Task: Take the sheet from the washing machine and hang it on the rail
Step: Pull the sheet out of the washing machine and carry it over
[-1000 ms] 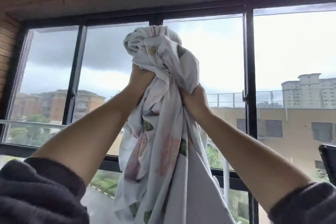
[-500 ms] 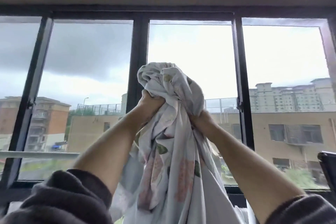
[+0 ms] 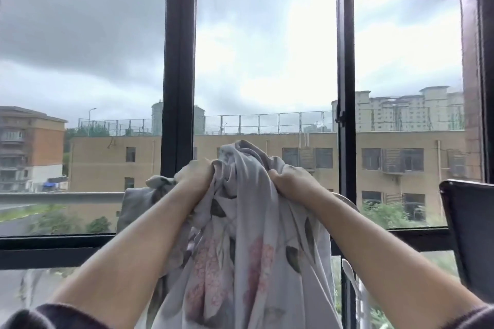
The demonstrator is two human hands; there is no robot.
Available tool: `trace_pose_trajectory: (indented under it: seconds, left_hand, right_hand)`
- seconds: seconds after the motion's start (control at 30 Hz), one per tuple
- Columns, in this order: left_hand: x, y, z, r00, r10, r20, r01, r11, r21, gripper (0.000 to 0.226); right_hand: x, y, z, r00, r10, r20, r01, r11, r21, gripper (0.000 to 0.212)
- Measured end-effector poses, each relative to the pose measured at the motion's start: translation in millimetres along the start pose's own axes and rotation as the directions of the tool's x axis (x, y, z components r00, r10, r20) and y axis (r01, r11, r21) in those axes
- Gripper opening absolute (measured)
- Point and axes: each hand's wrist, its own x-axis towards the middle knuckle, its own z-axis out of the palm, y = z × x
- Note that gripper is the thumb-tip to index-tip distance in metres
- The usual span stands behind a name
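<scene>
A pale grey sheet (image 3: 248, 256) with pink flowers and dark leaves is bunched between my two hands. My left hand (image 3: 196, 173) grips it on the left, my right hand (image 3: 290, 180) on the right, both with fingers closed in the cloth. The top of the bundle sits at the height of a grey horizontal rail (image 3: 61, 197) in front of the window. A fold of the sheet (image 3: 136, 205) hangs over that rail just left of my left hand. The rest of the sheet drops out of view below.
A black-framed window (image 3: 179, 88) fills the view, with buildings outside. A dark flat object (image 3: 470, 238) juts in at the right edge. White curved pieces of a rack (image 3: 350, 275) show below my right forearm.
My hands have brought the bundled sheet down from high against the window to rail height, and part of the cloth now lies over the rail. The view has tilted down.
</scene>
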Motion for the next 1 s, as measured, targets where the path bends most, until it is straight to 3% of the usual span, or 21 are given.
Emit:
trace_pose_trajectory:
  seconds: [0.07,0.17,0.3,0.5,0.63,0.73,1.0]
  left_hand:
    - [-7.0,-10.1,-1.4,0.961,0.091,-0.26,-0.089,0.996,0.019,0.027]
    - [-41.1,-21.3,-2.1,0.88,0.239,-0.41,-0.322,0.935,-0.148,0.026]
    - [-65.1,-25.2,-0.3,0.834,0.369,-0.41,-0.461,0.874,-0.152,0.031]
    - [-93.9,-28.9,22.1,0.717,0.503,-0.483,-0.536,0.841,0.08,0.051]
    - [-120.1,-31.8,48.4,0.707,0.492,-0.508,-0.515,0.851,0.106,0.063]
    - [-147.5,-33.1,71.2,0.704,0.458,-0.543,-0.506,0.86,0.07,0.063]
    - [-241.5,-20.2,143.2,0.791,0.315,-0.525,-0.487,0.843,-0.228,0.049]
  right_hand:
    - [-12.1,-0.5,6.6,0.985,-0.058,-0.165,0.065,0.997,0.037,0.036]
    - [-24.0,5.7,15.4,0.94,-0.192,-0.282,0.204,0.979,0.016,0.04]
    - [-32.1,12.1,17.6,0.916,-0.246,-0.317,0.246,0.968,-0.043,0.044]
    - [-56.9,26.2,25.6,0.882,-0.242,-0.404,0.247,0.968,-0.042,0.047]
    - [-84.4,43.4,38.4,0.856,-0.288,-0.429,0.275,0.957,-0.093,0.053]
    - [-110.4,58.3,42.2,0.837,-0.315,-0.447,0.337,0.941,-0.033,0.051]
    - [-216.7,123.3,36.5,0.895,-0.195,-0.402,0.279,0.947,0.161,0.048]
